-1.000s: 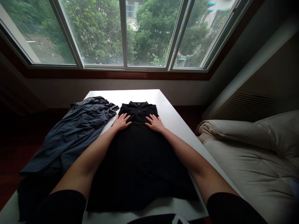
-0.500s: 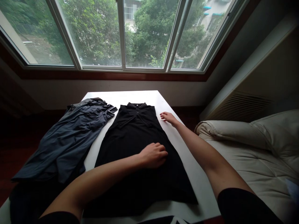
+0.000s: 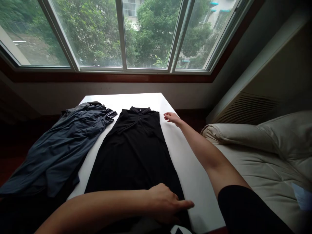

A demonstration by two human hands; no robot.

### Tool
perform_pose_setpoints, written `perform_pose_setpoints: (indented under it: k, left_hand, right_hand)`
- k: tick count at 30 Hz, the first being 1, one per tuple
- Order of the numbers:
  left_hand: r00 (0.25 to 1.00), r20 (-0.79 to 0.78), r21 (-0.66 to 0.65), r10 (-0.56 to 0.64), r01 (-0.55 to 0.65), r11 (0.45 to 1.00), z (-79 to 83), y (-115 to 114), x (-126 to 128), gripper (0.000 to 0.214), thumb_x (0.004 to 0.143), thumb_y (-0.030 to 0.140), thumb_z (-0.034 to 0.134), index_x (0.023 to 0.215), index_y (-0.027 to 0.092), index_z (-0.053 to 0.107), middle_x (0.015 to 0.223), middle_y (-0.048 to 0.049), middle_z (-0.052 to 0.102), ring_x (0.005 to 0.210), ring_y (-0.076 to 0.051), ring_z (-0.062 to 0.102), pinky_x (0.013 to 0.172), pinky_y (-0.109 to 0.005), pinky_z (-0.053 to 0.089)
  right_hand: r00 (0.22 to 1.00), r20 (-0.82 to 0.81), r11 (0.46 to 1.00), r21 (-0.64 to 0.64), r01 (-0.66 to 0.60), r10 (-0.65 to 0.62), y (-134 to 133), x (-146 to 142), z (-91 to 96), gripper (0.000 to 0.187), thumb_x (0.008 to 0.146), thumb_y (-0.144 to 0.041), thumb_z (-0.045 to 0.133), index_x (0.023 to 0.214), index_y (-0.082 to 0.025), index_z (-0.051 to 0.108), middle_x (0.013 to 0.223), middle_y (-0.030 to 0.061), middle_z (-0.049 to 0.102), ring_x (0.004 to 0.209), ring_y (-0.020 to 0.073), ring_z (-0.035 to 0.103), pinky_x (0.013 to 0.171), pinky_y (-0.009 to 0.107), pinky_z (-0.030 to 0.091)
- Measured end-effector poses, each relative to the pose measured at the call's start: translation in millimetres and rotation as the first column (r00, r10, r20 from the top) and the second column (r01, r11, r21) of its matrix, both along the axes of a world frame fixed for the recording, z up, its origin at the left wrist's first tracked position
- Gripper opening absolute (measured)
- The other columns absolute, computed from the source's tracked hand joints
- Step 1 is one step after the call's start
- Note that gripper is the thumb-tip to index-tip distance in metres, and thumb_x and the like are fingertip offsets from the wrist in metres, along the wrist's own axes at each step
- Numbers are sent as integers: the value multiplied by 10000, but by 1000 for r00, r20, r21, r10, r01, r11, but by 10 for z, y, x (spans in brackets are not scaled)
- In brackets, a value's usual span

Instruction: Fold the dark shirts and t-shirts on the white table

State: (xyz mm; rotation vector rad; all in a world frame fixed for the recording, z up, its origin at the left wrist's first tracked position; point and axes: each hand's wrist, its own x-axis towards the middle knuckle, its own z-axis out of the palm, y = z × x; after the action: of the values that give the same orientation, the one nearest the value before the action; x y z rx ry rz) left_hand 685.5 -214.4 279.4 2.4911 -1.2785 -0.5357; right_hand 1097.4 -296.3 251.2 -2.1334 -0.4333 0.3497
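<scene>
A black polo shirt (image 3: 133, 152) lies folded lengthwise on the white table (image 3: 187, 162), collar toward the window. My left hand (image 3: 165, 203) rests at the shirt's near right hem corner, fingers curled with the index pointing right; whether it grips the cloth is hidden. My right hand (image 3: 172, 117) reaches far out beside the shirt's right shoulder, fingers loosely apart, just off the fabric above the table.
A dark grey shirt (image 3: 60, 146) lies spread on the table's left side and hangs over its edge. A cream sofa (image 3: 263, 156) stands to the right. A wide window (image 3: 122, 32) and a low wall lie beyond the table's far end.
My left hand slid from the shirt's chest down to its near right hem corner. My right hand left the chest and moved off to the right of the shoulder.
</scene>
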Motion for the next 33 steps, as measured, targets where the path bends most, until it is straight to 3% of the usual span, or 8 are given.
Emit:
perform_pose_setpoints:
  k: [8,12,15,17,19,25,30,33]
  left_hand:
    - [998,46,-103,43,-38,994,-161,19,-52,228,967,454,578,1117,282,578,942,-15,748,736,-212,728,490,-282,380]
    - [983,-58,-293,175,-184,938,-59,292,-66,264,897,438,636,1089,261,593,965,-14,727,806,-196,702,630,-265,468]
    - [911,-235,-423,339,-410,808,9,582,-121,258,884,394,664,1088,242,621,1000,-29,710,919,-200,660,851,-292,499]
    - [795,-423,-447,435,-601,663,4,694,-179,211,908,366,645,1066,227,632,1007,-36,691,933,-194,624,891,-312,489]
    - [692,-615,-459,378,-704,542,-20,686,-240,195,919,374,646,1042,224,629,991,-32,664,906,-181,596,859,-310,489]
    - [587,-809,-549,-16,-746,378,66,384,-276,426,855,614,728,923,209,614,896,-14,580,810,-149,515,799,-304,461]
    - [475,-871,-456,128,-877,149,269,727,-298,541,817,707,704,833,185,566,777,19,464,717,-119,392,680,-235,361]
    - [436,-869,-410,233,-899,150,364,1133,-474,496,842,645,718,815,185,536,756,28,442,706,-115,367,657,-226,322]
  right_hand:
    - [938,334,882,-410,234,-93,578,147,-183,658,906,-649,574,1361,-179,646,1452,202,548,1387,388,461,1120,508,384]
    - [924,382,843,-500,196,12,783,94,-215,499,853,-512,663,1236,-192,682,1365,187,589,1347,379,476,1119,522,371]
    - [928,373,873,-455,173,11,826,92,-171,371,816,-328,675,1163,-198,657,1227,157,654,1192,336,578,1042,466,441]
    - [953,296,936,-311,166,-71,807,121,-104,314,789,-267,680,1092,-207,626,1081,115,684,1039,291,627,942,409,500]
    - [974,146,977,-105,187,-170,767,157,-23,294,764,-227,688,1036,-217,577,952,68,672,876,236,632,805,349,538]
    - [974,-57,960,165,227,-220,587,186,157,407,723,-165,683,1083,-236,507,894,2,613,660,135,569,592,248,505]
    - [988,-26,977,151,153,-151,439,161,217,449,685,-125,658,1122,-209,598,786,-21,577,619,126,530,569,231,457]
    - [978,-11,967,145,210,-210,488,153,291,449,678,-113,658,1116,-202,615,771,-16,583,603,123,512,552,226,436]
